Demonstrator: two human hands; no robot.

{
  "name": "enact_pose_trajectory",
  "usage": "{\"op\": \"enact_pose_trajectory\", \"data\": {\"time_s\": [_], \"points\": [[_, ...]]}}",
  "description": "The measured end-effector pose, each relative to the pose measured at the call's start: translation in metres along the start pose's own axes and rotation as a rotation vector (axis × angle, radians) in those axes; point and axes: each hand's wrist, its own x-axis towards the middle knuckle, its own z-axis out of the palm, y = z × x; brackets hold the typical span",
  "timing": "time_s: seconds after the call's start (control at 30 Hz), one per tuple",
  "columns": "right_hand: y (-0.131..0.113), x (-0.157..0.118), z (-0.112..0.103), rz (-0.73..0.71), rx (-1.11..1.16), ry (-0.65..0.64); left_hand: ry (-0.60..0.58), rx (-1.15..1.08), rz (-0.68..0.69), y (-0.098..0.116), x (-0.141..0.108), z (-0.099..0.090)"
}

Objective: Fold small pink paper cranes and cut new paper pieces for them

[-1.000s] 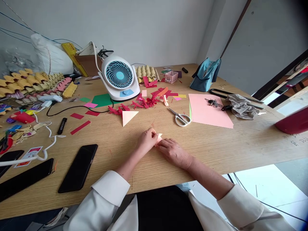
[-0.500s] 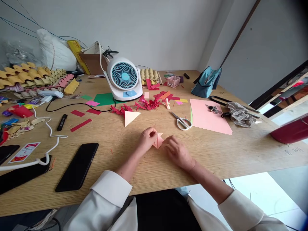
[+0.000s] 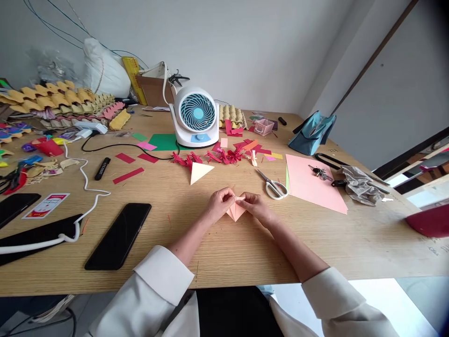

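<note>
A small folded pink paper (image 3: pixel 236 211) is held just above the wooden table, its point toward me and creases showing. My left hand (image 3: pixel 220 204) pinches its upper left edge. On the other side my right hand (image 3: pixel 256 206) is closed on the upper right edge, the two hands' fingertips close together. Beyond them lies a cream paper triangle (image 3: pixel 200 172), near crumpled red paper pieces (image 3: pixel 229 157). White-handled scissors (image 3: pixel 275 188) rest to the right of my hands, beside a large pink sheet (image 3: pixel 312 187).
A white fan (image 3: pixel 197 112) stands at the back. A black phone (image 3: pixel 119 236) lies near the front left, a marker (image 3: pixel 102 169) behind it. Keys (image 3: pixel 322 173) sit on the pink sheet, and a blue bag (image 3: pixel 312 135) stands at the back right.
My right hand has moved left onto the paper and closed on its edge. My left hand still grips it. The camera view has shifted, so the table items appear farther right.
</note>
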Motion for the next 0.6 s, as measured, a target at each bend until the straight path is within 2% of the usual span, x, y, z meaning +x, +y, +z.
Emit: {"op": "enact_pose_trajectory", "data": {"time_s": [0.17,0.27,0.43,0.6], "points": [[0.016,-0.001,0.001,-0.058,0.034,0.084,0.019,0.058,-0.001,0.002,-0.004,0.002],[0.015,-0.003,0.001,-0.068,0.019,0.112,0.039,0.115,-0.002,0.008,-0.007,0.003],[0.012,-0.004,0.001,-0.075,0.020,0.097,0.048,0.195,0.073,0.010,-0.008,0.003],[0.012,-0.003,0.001,-0.106,0.066,0.133,0.036,0.141,0.049,0.009,-0.008,0.004]]}}
